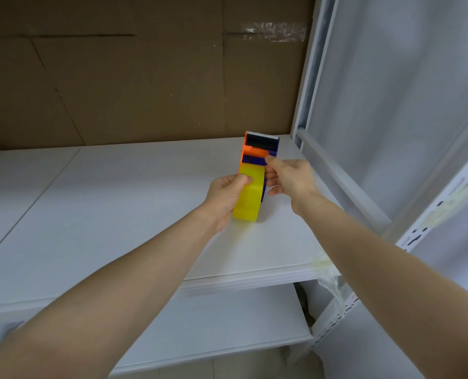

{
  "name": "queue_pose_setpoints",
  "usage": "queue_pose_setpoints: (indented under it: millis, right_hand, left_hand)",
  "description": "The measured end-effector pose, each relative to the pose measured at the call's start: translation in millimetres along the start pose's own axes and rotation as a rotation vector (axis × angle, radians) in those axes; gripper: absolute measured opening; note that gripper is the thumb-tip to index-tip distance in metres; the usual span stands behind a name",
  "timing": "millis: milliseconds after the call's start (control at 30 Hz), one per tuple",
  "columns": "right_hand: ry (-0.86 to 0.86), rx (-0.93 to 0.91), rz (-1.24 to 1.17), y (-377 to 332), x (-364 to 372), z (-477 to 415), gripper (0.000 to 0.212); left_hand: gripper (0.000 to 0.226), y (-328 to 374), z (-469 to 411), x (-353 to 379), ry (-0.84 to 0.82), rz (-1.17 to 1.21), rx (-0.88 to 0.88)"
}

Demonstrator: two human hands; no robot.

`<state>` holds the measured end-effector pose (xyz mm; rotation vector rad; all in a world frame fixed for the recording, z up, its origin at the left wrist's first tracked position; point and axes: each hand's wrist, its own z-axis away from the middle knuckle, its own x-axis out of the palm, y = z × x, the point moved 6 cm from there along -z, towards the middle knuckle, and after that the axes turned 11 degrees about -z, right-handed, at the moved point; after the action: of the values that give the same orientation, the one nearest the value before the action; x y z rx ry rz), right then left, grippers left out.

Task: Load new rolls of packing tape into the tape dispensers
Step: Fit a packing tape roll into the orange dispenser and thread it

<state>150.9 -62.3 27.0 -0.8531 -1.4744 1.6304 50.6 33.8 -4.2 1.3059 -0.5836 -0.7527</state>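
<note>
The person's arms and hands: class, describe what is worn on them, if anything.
Nothing worn shows. The left hand and right hand are ungloved, with no rings or watch visible; both forearms are bare to the frame's edge, no sleeves.

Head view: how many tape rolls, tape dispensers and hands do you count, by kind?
tape roll: 1
tape dispenser: 1
hands: 2 (left hand, right hand)
Total: 4

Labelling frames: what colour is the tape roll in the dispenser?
Yellow; the tape roll shows best in the head view.
</note>
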Motion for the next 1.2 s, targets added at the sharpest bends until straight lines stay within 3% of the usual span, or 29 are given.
queue_pose_setpoints:
  millis: [367, 467, 567, 700, 1000, 1200]
  right_hand:
    - [0.039, 0.153, -0.031, -5.8, -17.7, -0.8, 0.016]
    - [0.066, 0.055, 0.068, -8.3, -20.0, -0.6, 0.015]
    - [0.069, -0.155, 0.257, -14.4, -18.4, 3.6, 0.017]
    - [0.07, -0.371, 0.397, -18.9, -17.3, 14.8, 0.011]
    - [0.061, -0.603, 0.403, -11.0, -14.8, 22.1, 0.012]
    - [0.057, -0.668, 0.266, -8.2, -15.8, 26.5, 0.011]
  left_hand:
    - [0.008, 3.3, 2.8, 13.1, -0.053, -0.146, 0.1]
    - [0.019, 3.3, 3.6, 19.6, -0.107, -0.143, 0.11]
    - [0.03, 1.6, 2.3, 21.7, -0.105, -0.102, 0.115]
    - [0.029, 2.4, 0.8, 24.4, -0.108, -0.122, 0.107]
    - [0.024, 4.2, -0.3, 29.2, -0.127, -0.134, 0.113]
    - [0.024, 6.7, -1.0, 32.1, -0.124, -0.142, 0.116]
